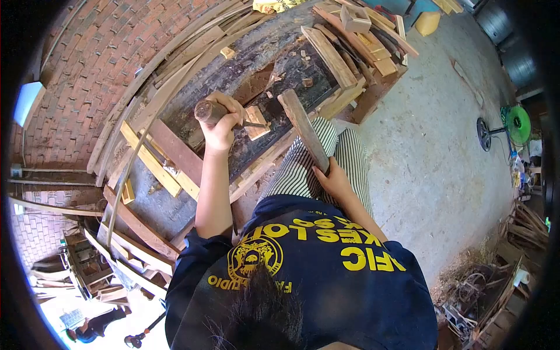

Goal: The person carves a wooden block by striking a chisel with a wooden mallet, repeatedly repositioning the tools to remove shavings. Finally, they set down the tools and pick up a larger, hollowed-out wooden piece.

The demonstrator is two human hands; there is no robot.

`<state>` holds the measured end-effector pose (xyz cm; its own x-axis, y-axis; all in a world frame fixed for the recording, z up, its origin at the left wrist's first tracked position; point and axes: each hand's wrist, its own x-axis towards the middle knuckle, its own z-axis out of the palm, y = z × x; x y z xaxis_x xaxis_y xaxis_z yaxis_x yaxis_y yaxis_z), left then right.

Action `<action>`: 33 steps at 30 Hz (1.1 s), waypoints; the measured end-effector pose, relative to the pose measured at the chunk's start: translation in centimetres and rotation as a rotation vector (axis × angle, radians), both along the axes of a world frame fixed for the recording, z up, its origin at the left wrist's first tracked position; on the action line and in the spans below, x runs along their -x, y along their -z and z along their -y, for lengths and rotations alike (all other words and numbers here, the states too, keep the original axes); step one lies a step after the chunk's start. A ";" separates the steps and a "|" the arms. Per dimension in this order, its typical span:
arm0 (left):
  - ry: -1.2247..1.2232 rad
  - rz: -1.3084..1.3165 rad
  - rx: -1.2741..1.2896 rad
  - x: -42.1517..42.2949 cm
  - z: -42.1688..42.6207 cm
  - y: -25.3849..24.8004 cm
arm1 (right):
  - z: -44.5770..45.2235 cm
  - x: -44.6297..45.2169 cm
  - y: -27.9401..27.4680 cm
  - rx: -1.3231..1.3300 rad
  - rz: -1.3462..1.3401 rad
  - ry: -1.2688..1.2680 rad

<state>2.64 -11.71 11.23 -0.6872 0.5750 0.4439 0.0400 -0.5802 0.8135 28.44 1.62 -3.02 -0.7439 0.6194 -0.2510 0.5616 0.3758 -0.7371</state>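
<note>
My left hand (220, 125) is closed around the wooden handle of a chisel (208, 111). The chisel's metal blade reaches right, over a small pale wood block (256, 121) on the dark workbench (233, 160); whether its tip touches the wood I cannot tell. In my right hand (336, 182) is one end of a thick wooden bar (304, 129). It slants up and away above my striped trousers, its far end raised beside the bench and apart from the chisel. Wood chips (307, 83) are scattered behind the block.
Boards (332, 58) and a small wooden box (354, 19) are piled at the bench's far right. Long planks (151, 166) lie to the left, near a brick wall (111, 64). A green fan (517, 125) stands on the concrete floor. Another person (99, 326) is at lower left.
</note>
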 end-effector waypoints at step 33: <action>-0.066 -0.102 0.192 -0.6 -1.5 -1.1 | -3.7 4.2 -26.7 0.071 -0.617 -0.378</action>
